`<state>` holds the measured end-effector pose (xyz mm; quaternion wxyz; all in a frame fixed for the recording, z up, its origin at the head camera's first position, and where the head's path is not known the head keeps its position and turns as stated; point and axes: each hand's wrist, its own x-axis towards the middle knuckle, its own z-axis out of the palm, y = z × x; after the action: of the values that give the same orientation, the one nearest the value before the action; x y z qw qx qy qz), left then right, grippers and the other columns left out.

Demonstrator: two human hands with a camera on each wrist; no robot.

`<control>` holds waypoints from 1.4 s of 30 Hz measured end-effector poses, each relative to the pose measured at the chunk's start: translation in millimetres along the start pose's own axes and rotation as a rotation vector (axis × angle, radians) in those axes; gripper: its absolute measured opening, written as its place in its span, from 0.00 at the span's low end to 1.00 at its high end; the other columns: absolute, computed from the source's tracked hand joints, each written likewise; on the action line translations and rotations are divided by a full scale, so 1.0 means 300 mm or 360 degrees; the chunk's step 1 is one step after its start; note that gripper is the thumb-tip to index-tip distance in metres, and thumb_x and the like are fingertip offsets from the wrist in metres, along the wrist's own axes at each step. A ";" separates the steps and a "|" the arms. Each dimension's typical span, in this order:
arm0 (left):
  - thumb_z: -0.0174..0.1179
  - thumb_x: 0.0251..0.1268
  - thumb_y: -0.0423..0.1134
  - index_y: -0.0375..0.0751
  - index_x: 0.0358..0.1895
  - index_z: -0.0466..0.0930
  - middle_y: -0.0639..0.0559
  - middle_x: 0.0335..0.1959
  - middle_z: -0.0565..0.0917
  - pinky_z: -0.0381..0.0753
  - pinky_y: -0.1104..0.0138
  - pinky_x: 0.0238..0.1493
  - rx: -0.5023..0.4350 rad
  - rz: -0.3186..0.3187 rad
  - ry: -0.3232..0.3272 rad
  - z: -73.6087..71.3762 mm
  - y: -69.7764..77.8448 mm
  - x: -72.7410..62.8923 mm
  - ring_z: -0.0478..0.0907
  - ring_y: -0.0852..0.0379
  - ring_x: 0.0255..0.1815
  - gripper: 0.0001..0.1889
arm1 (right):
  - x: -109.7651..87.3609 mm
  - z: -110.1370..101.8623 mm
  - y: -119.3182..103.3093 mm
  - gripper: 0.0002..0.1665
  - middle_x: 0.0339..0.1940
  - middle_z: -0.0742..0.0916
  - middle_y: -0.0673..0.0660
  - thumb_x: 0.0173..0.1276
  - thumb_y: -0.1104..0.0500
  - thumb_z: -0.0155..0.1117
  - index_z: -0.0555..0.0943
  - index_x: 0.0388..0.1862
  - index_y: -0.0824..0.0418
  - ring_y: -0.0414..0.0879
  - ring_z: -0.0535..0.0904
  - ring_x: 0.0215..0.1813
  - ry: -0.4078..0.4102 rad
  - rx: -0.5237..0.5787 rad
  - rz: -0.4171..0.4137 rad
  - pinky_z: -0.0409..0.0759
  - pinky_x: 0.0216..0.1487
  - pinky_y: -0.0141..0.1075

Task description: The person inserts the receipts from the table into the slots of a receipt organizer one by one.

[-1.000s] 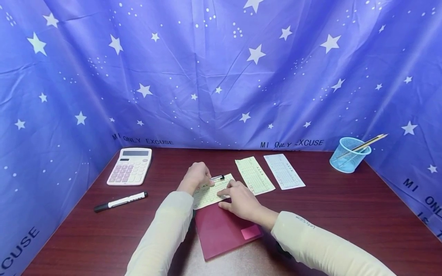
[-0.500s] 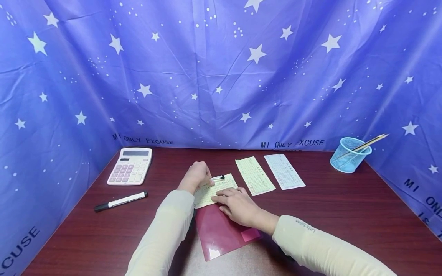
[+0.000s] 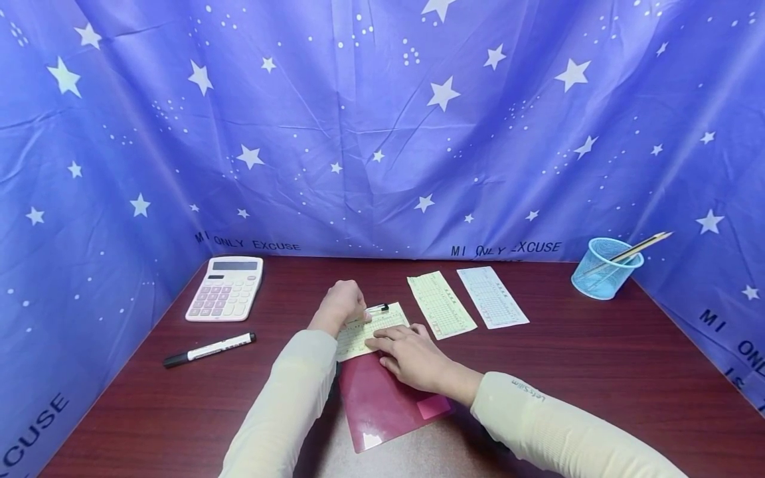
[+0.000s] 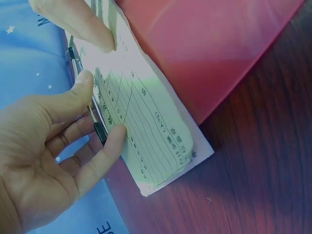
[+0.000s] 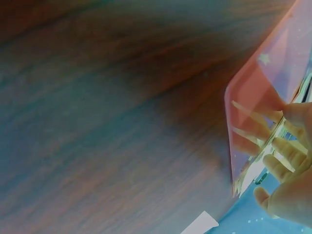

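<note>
A dark red clipboard (image 3: 382, 405) lies on the table with a yellow printed slip (image 3: 385, 324) across its top. At its upper edge sits a wire clip (image 4: 95, 112) with black ends. My left hand (image 3: 342, 307) holds this clip; in the left wrist view its thumb lies on the wire, one fingertip touches the slip, and other fingers are partly hidden behind the edge. My right hand (image 3: 412, 355) rests on the slip's lower right, fingers extended. In the right wrist view the right hand (image 5: 292, 180) is mirrored in the board's glossy surface.
Right of the board lie a yellow slip (image 3: 442, 305) and a pale blue slip (image 3: 493, 297). A blue mesh cup (image 3: 603, 272) with pencils stands at the far right. To the left are a calculator (image 3: 224, 289) and a marker (image 3: 209, 349). A starry curtain (image 3: 382, 133) encloses the table.
My right hand has shifted slightly left and toward me on the slip, then stayed there. The left hand has kept its place at the clip.
</note>
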<state>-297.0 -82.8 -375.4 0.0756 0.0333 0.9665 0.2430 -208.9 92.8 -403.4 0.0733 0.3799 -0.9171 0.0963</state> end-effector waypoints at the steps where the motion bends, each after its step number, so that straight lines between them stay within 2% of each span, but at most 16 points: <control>1: 0.79 0.53 0.37 0.41 0.21 0.86 0.49 0.32 0.85 0.76 0.67 0.16 -0.0001 -0.0001 0.0001 0.000 0.000 -0.001 0.76 0.54 0.20 0.11 | -0.001 0.001 0.000 0.21 0.62 0.84 0.55 0.71 0.59 0.67 0.83 0.62 0.53 0.51 0.78 0.65 0.0003 0.0013 0.0009 0.70 0.55 0.53; 6: 0.78 0.55 0.37 0.41 0.21 0.86 0.48 0.34 0.85 0.77 0.67 0.16 -0.0019 -0.0017 -0.0006 -0.004 0.004 -0.007 0.76 0.54 0.20 0.11 | -0.001 0.004 0.003 0.20 0.62 0.83 0.56 0.72 0.58 0.66 0.83 0.62 0.54 0.52 0.77 0.65 -0.0018 0.0072 0.0040 0.70 0.54 0.54; 14: 0.77 0.56 0.36 0.41 0.22 0.86 0.47 0.36 0.85 0.79 0.66 0.16 -0.0045 -0.0067 -0.0041 -0.005 0.009 -0.005 0.78 0.53 0.19 0.10 | 0.010 -0.006 0.012 0.20 0.62 0.83 0.56 0.72 0.58 0.67 0.83 0.62 0.53 0.52 0.78 0.64 -0.0084 0.0126 0.0054 0.72 0.49 0.51; 22: 0.76 0.57 0.34 0.39 0.21 0.85 0.44 0.39 0.87 0.82 0.67 0.18 -0.0079 -0.0080 -0.0047 0.007 0.012 0.004 0.82 0.55 0.16 0.11 | 0.015 -0.014 0.020 0.21 0.62 0.83 0.56 0.72 0.58 0.67 0.82 0.63 0.53 0.53 0.77 0.64 -0.0116 0.0150 0.0054 0.71 0.49 0.51; 27: 0.76 0.58 0.35 0.40 0.21 0.85 0.48 0.36 0.86 0.81 0.67 0.19 -0.0078 -0.0068 -0.0023 0.007 0.008 -0.009 0.82 0.55 0.20 0.11 | 0.017 -0.009 0.017 0.21 0.63 0.82 0.56 0.72 0.57 0.66 0.82 0.63 0.53 0.53 0.77 0.65 -0.0125 0.0160 0.0074 0.71 0.50 0.52; 31: 0.76 0.58 0.34 0.39 0.24 0.86 0.48 0.36 0.84 0.82 0.67 0.19 -0.0145 -0.0045 -0.0018 0.010 -0.004 -0.017 0.81 0.53 0.27 0.08 | 0.017 -0.003 0.018 0.21 0.63 0.82 0.55 0.72 0.57 0.66 0.82 0.63 0.53 0.53 0.77 0.65 -0.0131 0.0173 0.0083 0.71 0.51 0.52; 34: 0.76 0.57 0.33 0.39 0.27 0.88 0.47 0.36 0.85 0.82 0.66 0.20 -0.0196 0.0010 -0.0006 0.012 -0.019 -0.018 0.81 0.53 0.30 0.06 | 0.016 -0.004 0.019 0.21 0.63 0.82 0.55 0.72 0.57 0.66 0.82 0.63 0.53 0.53 0.77 0.65 -0.0130 0.0181 0.0080 0.71 0.51 0.53; 37: 0.76 0.57 0.34 0.38 0.29 0.89 0.47 0.35 0.85 0.82 0.67 0.20 -0.0217 0.0078 0.0005 0.012 -0.033 -0.016 0.81 0.53 0.29 0.05 | 0.016 -0.006 0.019 0.21 0.63 0.82 0.55 0.73 0.57 0.66 0.82 0.63 0.53 0.53 0.76 0.65 -0.0134 0.0184 0.0080 0.71 0.51 0.53; 42: 0.74 0.60 0.35 0.38 0.31 0.89 0.47 0.34 0.86 0.82 0.67 0.21 -0.0211 0.0199 0.0016 0.015 -0.053 -0.015 0.81 0.55 0.21 0.05 | 0.018 -0.006 0.021 0.21 0.63 0.82 0.55 0.73 0.57 0.66 0.82 0.64 0.53 0.54 0.76 0.65 -0.0135 0.0185 0.0083 0.72 0.52 0.54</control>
<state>-292.4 -95.1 -386.2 0.0574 0.0872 0.9447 0.3109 -216.9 93.9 -401.3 0.0098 0.3633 -0.9218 0.1351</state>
